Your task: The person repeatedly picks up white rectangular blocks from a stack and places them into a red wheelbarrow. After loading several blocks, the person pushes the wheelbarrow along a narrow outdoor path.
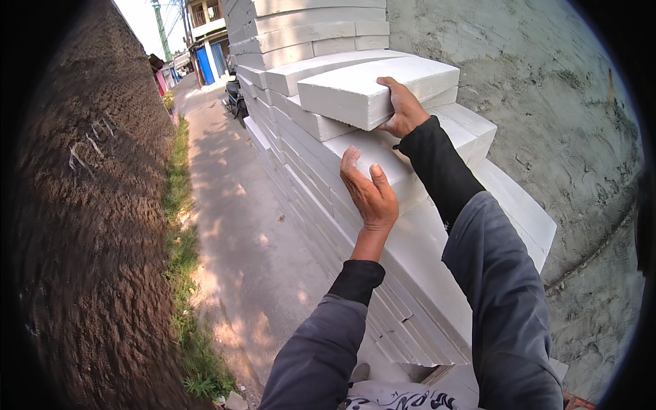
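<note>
A white lightweight concrete block (379, 83) lies at a slant on top of the stepped stack of like blocks (430, 239). My right hand (404, 108) grips its near end, thumb on the upper face and fingers at the lower edge, partly hidden. Below and to the left, my left hand (370, 189) is raised in front of the stack with its fingers apart and nothing in it. Whether its edge brushes a block behind it I cannot tell.
A taller column of blocks (314, 34) rises behind. Rough grey plaster wall (519, 116) runs along the right. To the left are a concrete lane (239, 225), a grass strip (181, 253) and a dark rough wall (89, 225). A motorbike (234, 99) stands farther off.
</note>
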